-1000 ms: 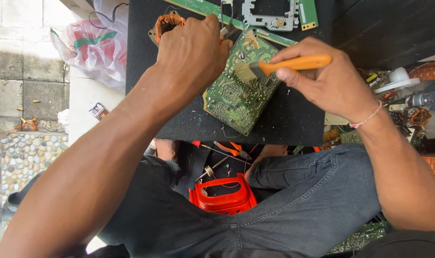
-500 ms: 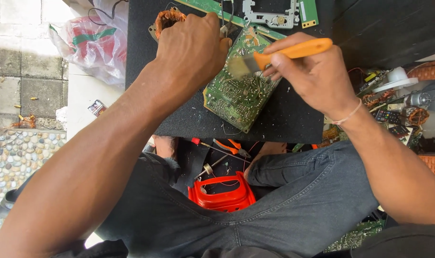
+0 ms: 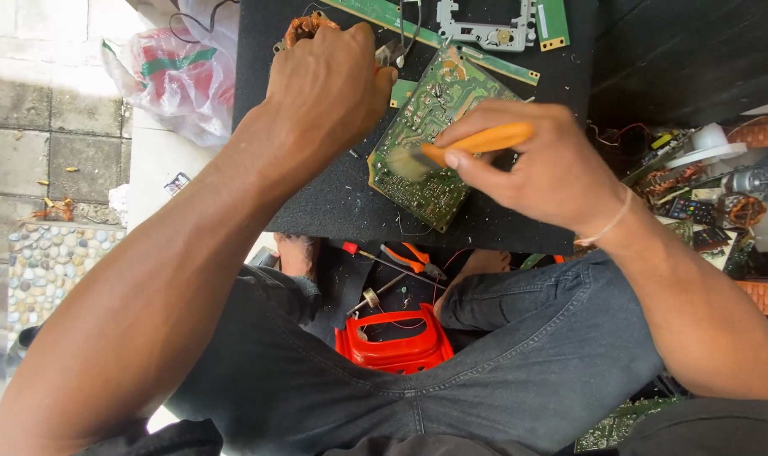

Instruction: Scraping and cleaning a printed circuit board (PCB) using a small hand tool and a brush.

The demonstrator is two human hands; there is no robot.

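The right hand (image 3: 546,169) holds a brush with an orange handle (image 3: 468,142) between thumb and fingers. The bristles touch the green circuit board (image 3: 430,135), near its lower left part. The board lies tilted on a black mat (image 3: 333,203). The left hand (image 3: 329,84) is closed and rests at the upper left edge of the board; what it grips is hidden. Thin green strips (image 3: 401,19) and a grey metal frame (image 3: 485,25) lie further up on the mat. Below the mat, between the legs in dark jeans (image 3: 527,355), a red plastic part (image 3: 394,344) and orange pliers (image 3: 413,257) lie on the ground. A plastic bag (image 3: 169,72) is at the left.
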